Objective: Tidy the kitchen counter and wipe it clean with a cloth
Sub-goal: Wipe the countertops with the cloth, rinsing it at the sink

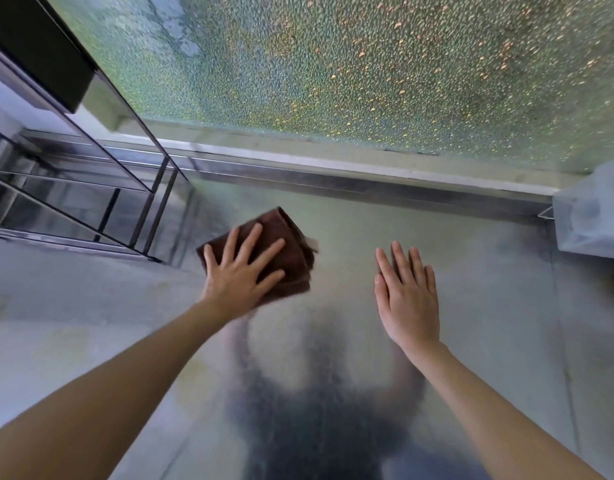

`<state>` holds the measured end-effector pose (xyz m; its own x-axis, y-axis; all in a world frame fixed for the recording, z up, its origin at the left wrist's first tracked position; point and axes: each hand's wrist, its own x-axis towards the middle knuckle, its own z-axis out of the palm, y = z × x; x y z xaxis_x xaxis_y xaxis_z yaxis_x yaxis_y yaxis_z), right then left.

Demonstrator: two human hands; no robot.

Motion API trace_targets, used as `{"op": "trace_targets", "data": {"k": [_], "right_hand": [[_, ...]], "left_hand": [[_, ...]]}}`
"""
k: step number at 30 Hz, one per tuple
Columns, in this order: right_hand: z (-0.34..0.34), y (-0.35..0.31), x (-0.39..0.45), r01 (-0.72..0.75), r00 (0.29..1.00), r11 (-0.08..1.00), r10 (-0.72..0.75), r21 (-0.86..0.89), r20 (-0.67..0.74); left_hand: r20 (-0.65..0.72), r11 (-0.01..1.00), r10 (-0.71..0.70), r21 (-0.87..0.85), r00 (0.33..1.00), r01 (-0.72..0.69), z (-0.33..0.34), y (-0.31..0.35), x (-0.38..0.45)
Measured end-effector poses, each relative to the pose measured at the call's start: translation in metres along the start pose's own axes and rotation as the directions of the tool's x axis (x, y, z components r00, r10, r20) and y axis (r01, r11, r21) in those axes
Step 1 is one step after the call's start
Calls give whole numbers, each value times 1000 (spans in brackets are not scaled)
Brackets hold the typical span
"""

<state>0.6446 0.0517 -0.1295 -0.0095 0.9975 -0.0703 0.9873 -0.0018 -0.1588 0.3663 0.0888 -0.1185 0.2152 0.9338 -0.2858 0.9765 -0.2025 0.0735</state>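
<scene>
One risk: the left hand (241, 271) presses the cloth (264, 251) at 10 o'clock with straight fingers (253, 242), gripping nothing, so the cloth may slip across the surface (471, 271) toward the rack (91, 202); the right hand (407, 292) lies flat and holds nothing.

Open steel counter (471, 341) ahead, wire rack (91, 188) blocking far left, translucent container (592, 216) at right, textured window (333, 64) behind

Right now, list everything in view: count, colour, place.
cloth: one, dark brown, folded, on the counter left of centre, under the left hand
counter: one, grey steel, fills the lower view
metal rack: one, dark-framed, far left on the counter
textured glass: one pane, greenish, behind the counter
plastic container: one, translucent, right edge
left hand: fingers spread, presses the cloth
right hand: flat, fingers straight, over the counter
</scene>
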Motion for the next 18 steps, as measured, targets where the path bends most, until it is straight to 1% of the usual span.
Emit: {"op": "trace_targets", "data": {"k": [2,3,5,6,8,11,12,13,14,15,16,18], "right_hand": [[-1,0,0,-9,1000,1000,9,12,6],[-1,0,0,-9,1000,1000,9,11,14],[-2,-1,0,-3,999,1000,3,5,34],[-3,-1,0,-3,999,1000,3,5,42],[-4,-1,1,-2,998,1000,2,0,60],[-5,-2,0,5,996,1000,-4,-14,85],[-5,-1,0,7,997,1000,-6,-13,83],[-4,-1,0,9,997,1000,-8,-12,76],[-4,0,-1,11,998,1000,-10,-11,69],[-3,0,-1,14,998,1000,-13,-12,60],[-2,1,0,16,999,1000,-16,-10,51],[-2,1,0,13,999,1000,-13,2,29]], "left_hand": [[15,990,-133,-48,991,134,1,-1,5],[19,984,-166,-60,986,167,0,2,2],[42,986,-142,-80,989,146,2,11,-10],[37,993,-93,-66,995,96,6,16,-21],[5,999,50,11,999,-50,13,27,-47],[40,966,248,72,968,-250,24,33,-79],[28,947,308,85,951,-309,26,30,-80],[0,932,350,98,937,-348,25,25,-76],[-5,929,357,109,934,-355,24,18,-67],[6,939,324,120,946,-322,22,11,-57],[4,961,252,116,968,-250,18,4,-46],[-2,998,51,46,999,-51,9,-5,-27]]}}
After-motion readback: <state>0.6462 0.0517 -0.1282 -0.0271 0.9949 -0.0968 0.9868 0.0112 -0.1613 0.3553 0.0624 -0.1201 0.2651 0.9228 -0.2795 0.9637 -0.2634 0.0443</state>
